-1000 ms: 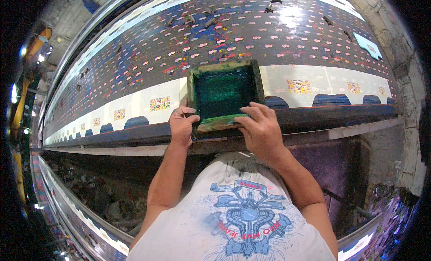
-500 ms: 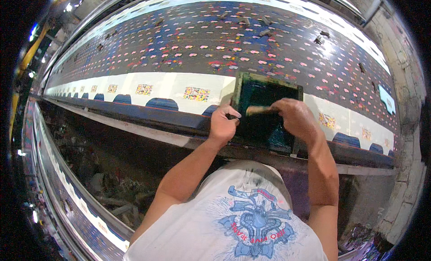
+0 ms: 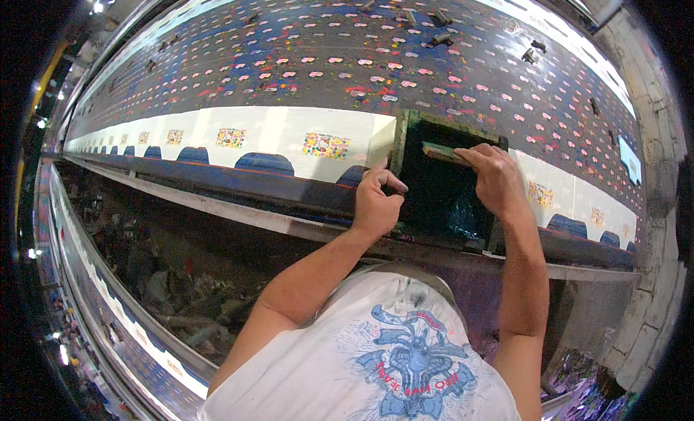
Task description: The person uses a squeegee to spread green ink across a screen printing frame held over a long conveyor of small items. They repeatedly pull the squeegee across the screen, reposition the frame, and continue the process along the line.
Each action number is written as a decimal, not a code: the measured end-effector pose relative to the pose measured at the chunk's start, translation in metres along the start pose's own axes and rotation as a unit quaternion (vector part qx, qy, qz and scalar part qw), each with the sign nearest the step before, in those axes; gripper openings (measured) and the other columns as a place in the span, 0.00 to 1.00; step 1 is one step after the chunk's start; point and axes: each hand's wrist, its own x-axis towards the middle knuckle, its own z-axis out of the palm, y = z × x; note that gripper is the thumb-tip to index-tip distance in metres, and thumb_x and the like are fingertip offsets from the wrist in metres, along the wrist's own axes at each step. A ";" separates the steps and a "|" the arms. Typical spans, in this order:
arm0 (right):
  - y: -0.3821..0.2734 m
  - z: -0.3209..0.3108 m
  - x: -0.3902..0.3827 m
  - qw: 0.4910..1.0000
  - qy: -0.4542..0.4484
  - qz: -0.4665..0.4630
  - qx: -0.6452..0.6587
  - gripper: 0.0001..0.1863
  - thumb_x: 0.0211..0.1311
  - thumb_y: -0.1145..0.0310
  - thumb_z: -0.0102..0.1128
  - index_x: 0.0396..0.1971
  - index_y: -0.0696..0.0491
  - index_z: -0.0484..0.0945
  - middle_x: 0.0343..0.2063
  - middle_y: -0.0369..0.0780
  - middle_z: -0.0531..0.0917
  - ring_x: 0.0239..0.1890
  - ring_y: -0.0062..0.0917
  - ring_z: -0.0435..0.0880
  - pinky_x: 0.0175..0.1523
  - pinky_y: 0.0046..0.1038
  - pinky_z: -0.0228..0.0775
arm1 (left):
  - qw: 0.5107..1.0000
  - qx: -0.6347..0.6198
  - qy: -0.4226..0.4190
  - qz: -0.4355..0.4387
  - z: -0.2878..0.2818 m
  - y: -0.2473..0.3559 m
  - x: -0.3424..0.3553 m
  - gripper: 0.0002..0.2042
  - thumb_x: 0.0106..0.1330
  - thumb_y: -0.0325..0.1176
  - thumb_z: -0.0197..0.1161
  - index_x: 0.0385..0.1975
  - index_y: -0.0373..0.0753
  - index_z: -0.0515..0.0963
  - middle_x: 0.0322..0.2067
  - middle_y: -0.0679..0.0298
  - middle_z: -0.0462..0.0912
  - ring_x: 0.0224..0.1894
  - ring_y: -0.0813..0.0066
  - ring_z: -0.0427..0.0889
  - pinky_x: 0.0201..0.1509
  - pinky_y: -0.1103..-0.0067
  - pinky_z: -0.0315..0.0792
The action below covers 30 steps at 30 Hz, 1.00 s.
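In the head view, a long dark table (image 3: 217,97) runs across a workshop, dotted with rows of small pink and white marks. A block wall (image 3: 661,142) stands at the right, and another table (image 3: 131,327) lies at the lower left. Along the near side of the long table runs a pale cloth (image 3: 278,124) with colourful square prints (image 3: 327,145) and dark blue curved patches (image 3: 265,163). Small dark blocks (image 3: 439,40) sit farther back on the table, and a light blue piece (image 3: 630,160) lies near its right end.

The dark frame (image 3: 463,128) is over the cloth at the table's near edge, in front of the person's white shirt (image 3: 325,363). Inside it, near the far rail, is a green-stained wooden strip (image 3: 442,155). The right hand (image 3: 494,176) is clamped on that strip's right end, fingers and thumb together. The left hand (image 3: 379,200) is at the frame's left rail with its fingers bent; I cannot tell whether it grips the rail. The 2 hands are apart.
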 end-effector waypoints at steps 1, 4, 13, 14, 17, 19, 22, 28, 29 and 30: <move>-0.003 -0.002 -0.003 1.000 -0.011 0.000 0.009 0.26 0.63 0.84 0.58 0.58 0.50 0.91 0.49 0.46 0.91 0.55 0.47 0.89 0.63 0.45 0.80 | 1.000 0.004 -0.004 -0.014 -0.001 0.000 0.000 0.09 0.54 0.18 0.70 0.30 0.41 0.87 0.75 0.34 0.76 0.79 0.42 0.73 0.82 0.63 0.66; -0.024 -0.008 -0.024 0.999 -0.032 0.001 0.018 0.26 0.61 0.84 0.60 0.57 0.51 0.91 0.49 0.46 0.91 0.54 0.46 0.89 0.61 0.45 0.80 | 1.000 -0.018 0.010 0.006 0.003 -0.012 0.000 0.08 0.55 0.18 0.71 0.31 0.41 0.87 0.75 0.34 0.76 0.80 0.42 0.73 0.82 0.62 0.65; -0.090 -0.008 -0.084 1.000 -0.024 0.014 0.001 0.24 0.58 0.76 0.67 0.57 0.50 0.90 0.50 0.41 0.90 0.50 0.41 0.88 0.59 0.44 0.78 | 0.999 0.044 -0.006 0.032 -0.003 0.010 0.000 0.09 0.56 0.20 0.71 0.36 0.37 0.90 0.72 0.31 0.78 0.79 0.40 0.74 0.84 0.61 0.65; -0.091 -0.004 -0.086 1.000 -0.015 0.015 0.001 0.24 0.57 0.77 0.67 0.56 0.50 0.90 0.50 0.42 0.90 0.51 0.40 0.88 0.59 0.43 0.78 | 0.998 0.056 0.006 0.033 -0.007 0.015 0.000 0.10 0.55 0.20 0.70 0.37 0.37 0.90 0.71 0.32 0.80 0.80 0.40 0.74 0.84 0.61 0.65; -0.076 0.000 -0.095 0.998 0.032 0.013 0.060 0.20 0.58 0.76 0.69 0.52 0.51 0.91 0.49 0.42 0.92 0.51 0.39 0.90 0.58 0.43 0.80 | 0.999 0.041 -0.005 0.027 -0.006 -0.002 0.003 0.08 0.56 0.17 0.69 0.35 0.33 0.88 0.71 0.31 0.79 0.81 0.42 0.73 0.84 0.60 0.65; -0.061 0.013 -0.109 0.990 0.099 0.013 0.101 0.17 0.59 0.75 0.70 0.50 0.51 0.91 0.47 0.42 0.93 0.51 0.39 0.91 0.58 0.42 0.82 | 0.998 -0.052 0.018 0.001 0.000 0.011 -0.001 0.08 0.58 0.12 0.67 0.35 0.31 0.84 0.75 0.32 0.76 0.78 0.54 0.77 0.74 0.69 0.72; -0.043 0.002 -0.126 0.979 0.160 0.017 0.123 0.14 0.61 0.75 0.71 0.47 0.53 0.91 0.45 0.42 0.93 0.50 0.40 0.92 0.57 0.42 0.84 | 0.996 -0.084 0.020 -0.030 0.014 0.024 -0.002 0.10 0.56 0.12 0.70 0.34 0.33 0.82 0.73 0.36 0.79 0.80 0.49 0.74 0.85 0.63 0.62; 0.021 -0.033 -0.182 0.975 0.182 0.031 0.125 0.15 0.60 0.79 0.69 0.48 0.54 0.90 0.48 0.42 0.93 0.54 0.41 0.91 0.61 0.43 0.84 | 0.997 -0.051 0.021 0.051 0.105 0.048 -0.017 0.09 0.59 0.11 0.68 0.35 0.32 0.85 0.79 0.34 0.71 0.79 0.58 0.76 0.62 0.77 0.77; 0.034 -0.043 -0.193 0.975 0.182 0.033 0.125 0.16 0.60 0.79 0.69 0.48 0.54 0.90 0.48 0.42 0.93 0.54 0.42 0.91 0.61 0.43 0.84 | 0.996 -0.059 0.024 0.066 0.123 0.044 -0.019 0.09 0.59 0.11 0.68 0.35 0.32 0.85 0.79 0.35 0.71 0.78 0.58 0.77 0.65 0.75 0.75; 0.046 -0.051 -0.205 0.974 0.183 0.037 0.126 0.16 0.60 0.80 0.69 0.48 0.54 0.90 0.49 0.43 0.92 0.55 0.42 0.91 0.62 0.44 0.83 | 0.994 -0.065 0.024 0.081 0.142 0.041 -0.020 0.09 0.59 0.11 0.68 0.35 0.32 0.85 0.80 0.35 0.70 0.76 0.58 0.78 0.69 0.74 0.74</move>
